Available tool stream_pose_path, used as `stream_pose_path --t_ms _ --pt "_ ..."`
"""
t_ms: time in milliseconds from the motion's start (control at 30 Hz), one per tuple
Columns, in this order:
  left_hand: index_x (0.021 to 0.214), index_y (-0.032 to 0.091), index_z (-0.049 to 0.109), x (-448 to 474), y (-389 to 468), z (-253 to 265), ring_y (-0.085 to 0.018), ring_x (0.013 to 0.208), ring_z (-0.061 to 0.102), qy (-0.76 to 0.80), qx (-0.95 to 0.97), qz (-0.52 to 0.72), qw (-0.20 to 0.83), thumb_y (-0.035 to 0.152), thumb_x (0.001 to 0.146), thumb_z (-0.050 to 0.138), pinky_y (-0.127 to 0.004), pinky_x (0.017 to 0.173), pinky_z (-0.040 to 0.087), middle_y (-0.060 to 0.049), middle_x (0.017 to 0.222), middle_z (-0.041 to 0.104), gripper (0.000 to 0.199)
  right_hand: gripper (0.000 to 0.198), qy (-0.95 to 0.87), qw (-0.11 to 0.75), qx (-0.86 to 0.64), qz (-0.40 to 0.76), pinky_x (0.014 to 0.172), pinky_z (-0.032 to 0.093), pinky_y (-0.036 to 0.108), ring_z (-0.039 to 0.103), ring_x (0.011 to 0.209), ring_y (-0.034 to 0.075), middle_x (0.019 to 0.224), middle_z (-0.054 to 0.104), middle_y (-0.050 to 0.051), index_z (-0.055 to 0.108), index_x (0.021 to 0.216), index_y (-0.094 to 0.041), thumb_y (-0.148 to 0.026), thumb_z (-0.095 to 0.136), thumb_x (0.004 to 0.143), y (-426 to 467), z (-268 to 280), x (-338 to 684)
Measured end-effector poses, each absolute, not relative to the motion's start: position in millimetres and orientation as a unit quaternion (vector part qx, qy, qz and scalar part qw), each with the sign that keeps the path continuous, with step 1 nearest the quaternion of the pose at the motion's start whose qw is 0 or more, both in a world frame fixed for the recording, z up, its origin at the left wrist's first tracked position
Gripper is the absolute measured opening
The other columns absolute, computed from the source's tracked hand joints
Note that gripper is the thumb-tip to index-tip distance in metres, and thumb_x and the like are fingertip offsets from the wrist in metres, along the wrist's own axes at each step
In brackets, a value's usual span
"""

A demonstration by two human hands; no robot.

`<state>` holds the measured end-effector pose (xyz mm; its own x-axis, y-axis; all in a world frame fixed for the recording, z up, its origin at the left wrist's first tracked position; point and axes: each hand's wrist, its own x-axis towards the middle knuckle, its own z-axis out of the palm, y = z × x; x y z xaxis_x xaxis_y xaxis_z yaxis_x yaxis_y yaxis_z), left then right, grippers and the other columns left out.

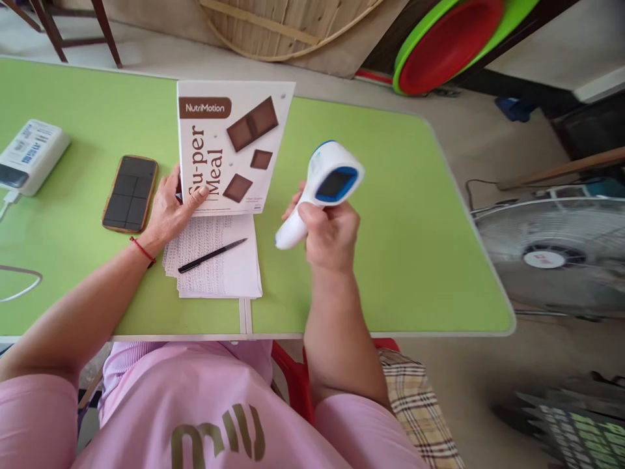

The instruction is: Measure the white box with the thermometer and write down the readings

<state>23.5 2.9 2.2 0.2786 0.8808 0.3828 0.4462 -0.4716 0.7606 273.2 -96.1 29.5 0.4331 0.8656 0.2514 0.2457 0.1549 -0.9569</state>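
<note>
My left hand (173, 207) grips the lower left edge of a white box (254, 176) printed with brown chocolate pieces and "NutriMotion", its thumb lying across the front. Below the box are sheets of handwritten paper (234, 277), partly covered by it. A black pen (212, 255) rests on the top sheet. In my right hand (334, 234) is a white and blue infrared thermometer (300, 225), held above the table by its handle with the dark screen facing me. Left of my left hand lies a phone (131, 194) in a brown-edged case.
The green table (415, 260) has a white power bank (36, 153) with a cable at its far left. A fan (551, 254) stands beyond the right edge. Red and green basins (452, 49) lean at the back, near a round wooden board (288, 29).
</note>
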Motion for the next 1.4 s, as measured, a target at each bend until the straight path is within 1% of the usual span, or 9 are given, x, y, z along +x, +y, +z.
stream_pose_path --t_ms 67,167,333,533,633,833,1033,1167,1400 --pt "0.126 0.023 0.064 23 4 0 -0.029 0.097 0.061 0.436 0.761 0.411 0.250 0.087 0.093 0.041 -0.047 0.082 0.055 -0.011 0.103 0.068 0.075 0.031 -0.465 0.620 -0.519 0.362 0.062 0.055 0.036 0.063 0.065 0.017 0.083 0.069 0.002 0.067 0.098 -0.025 -0.049 0.062 0.079 -103 32 250" --pt "0.126 0.023 0.064 24 4 -3 -0.030 0.097 0.061 0.443 0.758 0.411 0.247 0.088 0.091 0.040 -0.048 0.082 0.055 -0.012 0.103 0.067 0.078 0.031 -0.476 0.570 -0.498 0.448 0.059 0.057 0.036 0.066 0.063 0.017 0.080 0.070 0.001 0.066 0.090 -0.025 -0.053 0.067 0.077 -109 28 225" --pt "0.126 0.022 0.065 25 5 -6 -0.031 0.097 0.062 0.448 0.753 0.414 0.246 0.092 0.088 0.040 -0.050 0.085 0.055 -0.013 0.104 0.069 0.083 0.029 -0.461 0.533 -0.517 0.486 0.053 0.052 0.032 0.059 0.055 0.014 0.064 0.063 -0.002 0.061 0.070 -0.023 -0.051 0.071 0.072 -108 22 213" --pt "0.127 0.023 0.063 22 7 -4 -0.028 0.094 0.064 0.428 0.768 0.408 0.245 0.084 0.092 0.048 -0.046 0.082 0.055 -0.011 0.108 0.071 0.072 0.029 -0.395 0.532 -0.527 0.532 0.053 0.052 0.031 0.062 0.058 0.015 0.070 0.068 0.000 0.067 0.076 -0.023 -0.050 0.073 0.067 -106 28 215" --pt "0.127 0.023 0.063 21 7 -2 -0.028 0.094 0.065 0.423 0.769 0.407 0.254 0.083 0.092 0.051 -0.046 0.083 0.055 -0.011 0.110 0.071 0.070 0.029 -0.390 0.526 -0.531 0.537 0.053 0.053 0.031 0.062 0.058 0.015 0.069 0.068 0.000 0.069 0.074 -0.023 -0.048 0.077 0.063 -105 27 216" --pt "0.128 0.022 0.064 22 6 -2 -0.030 0.096 0.065 0.428 0.761 0.405 0.271 0.084 0.090 0.054 -0.049 0.086 0.055 -0.012 0.112 0.071 0.074 0.029 -0.422 0.520 -0.539 0.511 0.053 0.051 0.031 0.057 0.056 0.014 0.064 0.063 -0.002 0.067 0.071 -0.024 -0.051 0.075 0.068 -105 19 216" --pt "0.130 0.020 0.062 22 6 0 -0.031 0.096 0.065 0.432 0.766 0.393 0.269 0.087 0.088 0.050 -0.049 0.084 0.055 -0.013 0.111 0.070 0.080 0.030 -0.416 0.527 -0.530 0.517 0.055 0.052 0.032 0.058 0.057 0.014 0.067 0.066 -0.001 0.068 0.073 -0.023 -0.051 0.076 0.068 -105 20 215" --pt "0.126 0.022 0.063 22 7 -1 -0.030 0.094 0.065 0.428 0.765 0.406 0.257 0.087 0.088 0.051 -0.047 0.082 0.056 -0.012 0.110 0.071 0.076 0.031 -0.417 0.522 -0.543 0.509 0.054 0.048 0.031 0.054 0.056 0.013 0.062 0.061 -0.003 0.067 0.069 -0.023 -0.052 0.078 0.067 -105 19 216" --pt "0.123 0.021 0.065 22 7 2 -0.030 0.095 0.064 0.436 0.761 0.403 0.262 0.088 0.086 0.055 -0.046 0.082 0.055 -0.012 0.107 0.071 0.077 0.030 -0.391 0.532 -0.537 0.526 0.055 0.048 0.030 0.056 0.056 0.012 0.064 0.064 -0.002 0.074 0.077 -0.022 -0.048 0.081 0.063 -105 21 216"
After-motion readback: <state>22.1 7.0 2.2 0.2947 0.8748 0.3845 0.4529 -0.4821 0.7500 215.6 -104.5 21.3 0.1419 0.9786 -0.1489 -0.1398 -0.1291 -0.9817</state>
